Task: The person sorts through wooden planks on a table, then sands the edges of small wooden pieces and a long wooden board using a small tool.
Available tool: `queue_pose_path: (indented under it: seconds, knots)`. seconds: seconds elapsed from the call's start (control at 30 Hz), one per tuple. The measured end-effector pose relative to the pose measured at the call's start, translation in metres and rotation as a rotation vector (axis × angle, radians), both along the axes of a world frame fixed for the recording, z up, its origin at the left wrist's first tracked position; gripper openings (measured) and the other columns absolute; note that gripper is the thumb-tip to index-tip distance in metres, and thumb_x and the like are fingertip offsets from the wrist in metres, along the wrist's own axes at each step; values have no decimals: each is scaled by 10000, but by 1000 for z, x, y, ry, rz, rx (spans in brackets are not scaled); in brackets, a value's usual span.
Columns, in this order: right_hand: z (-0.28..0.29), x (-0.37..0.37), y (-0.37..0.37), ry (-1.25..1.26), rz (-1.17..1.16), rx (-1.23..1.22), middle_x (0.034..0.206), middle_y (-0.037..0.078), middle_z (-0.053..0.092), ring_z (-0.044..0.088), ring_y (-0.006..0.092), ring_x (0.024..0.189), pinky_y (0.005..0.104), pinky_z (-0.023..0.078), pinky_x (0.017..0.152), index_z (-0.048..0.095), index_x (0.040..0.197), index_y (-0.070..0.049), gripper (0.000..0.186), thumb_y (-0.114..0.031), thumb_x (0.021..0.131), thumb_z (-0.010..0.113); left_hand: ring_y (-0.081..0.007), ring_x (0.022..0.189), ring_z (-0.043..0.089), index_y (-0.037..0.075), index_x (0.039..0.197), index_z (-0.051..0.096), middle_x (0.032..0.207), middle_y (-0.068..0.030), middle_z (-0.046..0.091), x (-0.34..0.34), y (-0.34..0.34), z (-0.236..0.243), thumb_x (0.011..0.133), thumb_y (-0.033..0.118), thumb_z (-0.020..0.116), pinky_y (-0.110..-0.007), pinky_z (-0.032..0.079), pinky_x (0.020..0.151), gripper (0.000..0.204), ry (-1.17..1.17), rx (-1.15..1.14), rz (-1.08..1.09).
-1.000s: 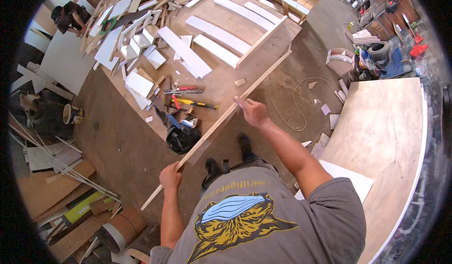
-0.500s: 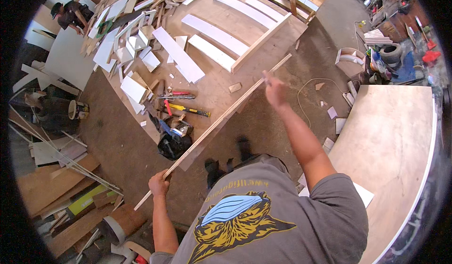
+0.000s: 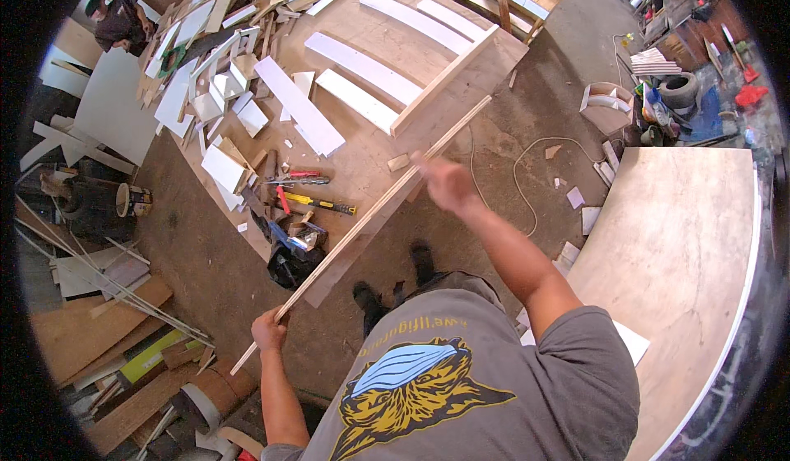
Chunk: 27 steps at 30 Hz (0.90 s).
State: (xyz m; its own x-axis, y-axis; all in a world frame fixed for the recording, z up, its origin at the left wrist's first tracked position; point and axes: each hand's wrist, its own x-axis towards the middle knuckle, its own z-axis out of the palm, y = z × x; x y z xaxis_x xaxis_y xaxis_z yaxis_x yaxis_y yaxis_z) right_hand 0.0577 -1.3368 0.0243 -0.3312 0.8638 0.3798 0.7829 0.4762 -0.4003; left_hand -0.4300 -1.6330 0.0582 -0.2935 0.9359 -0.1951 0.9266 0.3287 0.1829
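Along the counter's near edge [image 3: 362,173], we clasp the strip [image 3: 346,243] in our left hand [image 3: 269,330]; our blurred right hand [image 3: 448,185], grip unclear, sits well apart, perhaps for balance.

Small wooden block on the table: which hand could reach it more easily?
Probably the right hand: it is close to the wooden block, whereas the left hand grips the long strip farther away.

Diffuse, fairly bright light covers the worktop [image 3: 366,171]; corners go black, straight edges bow, the right grip [image 3: 445,183] is motion-blurred.
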Motion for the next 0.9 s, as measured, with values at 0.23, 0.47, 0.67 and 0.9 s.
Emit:
queue_pose_path:
  seconds: [0.23,0.47,0.67,0.9]
  knots:
    - [16,62,62,242,-509,-315,946,192,725,699,365,726,463,556,632,698,1289,-254,433,-54,955,509,-328,863,723,199,1006,790,943,-108,755,2,-4,1,808,313,808,-431,566,777,229,4,-26,-25]
    - [-12,43,39,160,97,123,995,177,745,720,367,825,465,574,711,692,1292,-292,331,-191,1005,561,-324,869,722,195,1003,789,943,-103,757,3,2,3,810,296,805,-431,566,781,218,7,-36,-13]
    - [17,60,72,265,-654,-292,1092,188,724,708,388,900,485,552,795,690,1294,-272,301,-328,1020,579,-338,837,719,192,983,797,924,-115,754,5,1,5,808,300,803,-437,569,772,205,41,-33,-20]
    - [-4,87,91,30,-210,-144,1086,205,715,695,416,909,490,564,789,628,1378,-251,437,-127,964,564,-344,828,719,182,978,800,908,-130,749,6,3,10,803,317,800,-443,568,759,221,35,-3,-47]
